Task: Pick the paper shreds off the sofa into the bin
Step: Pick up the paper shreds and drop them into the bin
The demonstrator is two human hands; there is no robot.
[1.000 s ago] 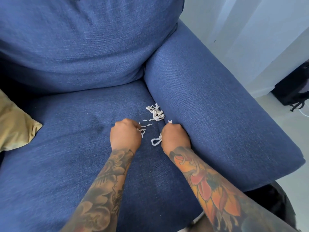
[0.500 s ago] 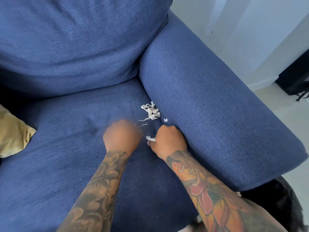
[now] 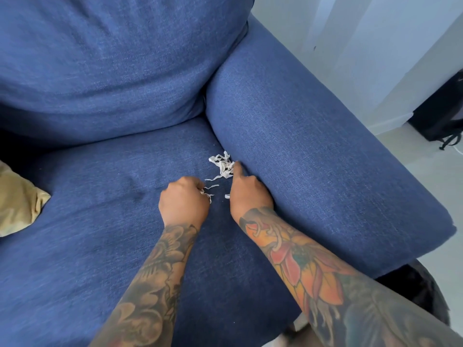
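Observation:
A small tangle of white paper shreds (image 3: pixel 222 165) lies on the blue sofa seat (image 3: pixel 100 221), tight against the armrest (image 3: pixel 313 159). My left hand (image 3: pixel 184 202) is a closed fist on the seat, with thin shreds poking out of its fingers. My right hand (image 3: pixel 246 191) rests next to the armrest, its index finger stretched forward and touching the near edge of the tangle. A tiny white shred (image 3: pixel 227 196) shows at this hand's inner side. Loose strips (image 3: pixel 211 186) lie between the two hands. No bin can be made out for certain.
A big blue back cushion (image 3: pixel 112 66) rises behind the seat. A tan cushion (image 3: pixel 17 199) sits at the left edge. Beyond the armrest are pale floor, a white wall and a black bag (image 3: pixel 443 116). Something dark (image 3: pixel 416 291) sits on the floor by the sofa's front corner.
My right hand has gone from a closed fist to an extended index finger reaching forward onto the shred tangle. My left hand stays fisted on its shreds, barely moved.

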